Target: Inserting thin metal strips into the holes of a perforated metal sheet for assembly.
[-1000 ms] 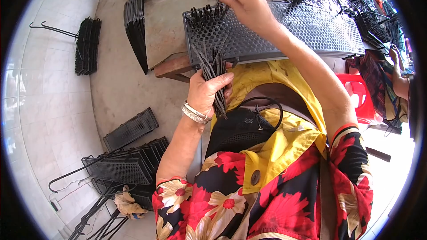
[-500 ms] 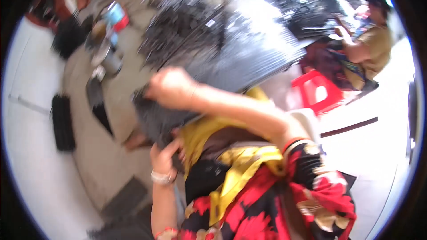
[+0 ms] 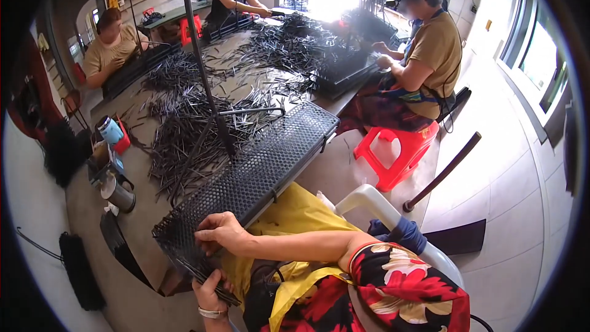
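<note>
The view had swung up and round since a second earlier, bringing the co-worker in a tan shirt and dark cap (image 3: 433, 43) and the red plastic stool (image 3: 415, 147) well into sight, while the right hand (image 3: 224, 233) had come from the far edge of the long black perforated panel (image 3: 261, 166) to its near edge. That left the work at the same end of the panel, with the right fingers, I judged, nearer to the strips. Those fingers were bent inward over the holes; whether they pinched a strip I could not tell. Below, just beside the panel's near corner, the left hand (image 3: 210, 294) (a pale bracelet circled its wrist) was closed around a bundle of thin dark strips (image 3: 230, 297), whose ends stuck out past the thumb. The panel lay slantwise before the person, along the near side of a loose heap of dark strips (image 3: 178, 147), its near edge above a yellow apron (image 3: 298, 206).
</note>
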A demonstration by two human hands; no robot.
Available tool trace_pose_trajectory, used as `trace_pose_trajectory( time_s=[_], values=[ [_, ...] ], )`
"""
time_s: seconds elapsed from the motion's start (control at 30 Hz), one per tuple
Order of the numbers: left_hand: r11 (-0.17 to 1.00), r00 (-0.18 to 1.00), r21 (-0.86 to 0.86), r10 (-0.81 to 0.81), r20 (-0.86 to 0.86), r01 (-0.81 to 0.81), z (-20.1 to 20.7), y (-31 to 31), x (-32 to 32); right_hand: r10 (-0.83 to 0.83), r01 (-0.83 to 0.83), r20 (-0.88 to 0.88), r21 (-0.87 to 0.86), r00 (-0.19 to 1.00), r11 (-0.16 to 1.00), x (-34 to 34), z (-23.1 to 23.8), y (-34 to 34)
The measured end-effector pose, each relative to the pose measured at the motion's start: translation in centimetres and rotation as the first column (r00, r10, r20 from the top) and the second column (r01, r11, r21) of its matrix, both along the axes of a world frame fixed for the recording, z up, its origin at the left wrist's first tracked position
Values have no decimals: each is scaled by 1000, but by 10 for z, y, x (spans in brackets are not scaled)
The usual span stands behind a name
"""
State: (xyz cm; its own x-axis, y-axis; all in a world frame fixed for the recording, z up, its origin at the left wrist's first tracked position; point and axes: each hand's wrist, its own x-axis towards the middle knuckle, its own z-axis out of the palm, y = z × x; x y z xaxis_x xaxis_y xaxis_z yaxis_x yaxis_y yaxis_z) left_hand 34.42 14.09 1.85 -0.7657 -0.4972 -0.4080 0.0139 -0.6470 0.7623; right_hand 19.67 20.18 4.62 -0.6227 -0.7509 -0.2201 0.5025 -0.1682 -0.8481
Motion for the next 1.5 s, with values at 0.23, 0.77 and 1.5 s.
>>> trace_pose_trajectory(
  time_s=[0.23,0.77,1.5],
  values=[
    [998,996,68,-3,93,-4,3,1,-2,-180,165,-88,-153,980,974,-38,5,2],
    [987,988,110,108,108,-120,2,-7,10,-206,221,-419,-13,884,975,-27,-11,0],
    [991,995,100,94,-30,-90,7,4,0,-207,183,-795,-123,570,975,-35,7,-54]
  ],
)
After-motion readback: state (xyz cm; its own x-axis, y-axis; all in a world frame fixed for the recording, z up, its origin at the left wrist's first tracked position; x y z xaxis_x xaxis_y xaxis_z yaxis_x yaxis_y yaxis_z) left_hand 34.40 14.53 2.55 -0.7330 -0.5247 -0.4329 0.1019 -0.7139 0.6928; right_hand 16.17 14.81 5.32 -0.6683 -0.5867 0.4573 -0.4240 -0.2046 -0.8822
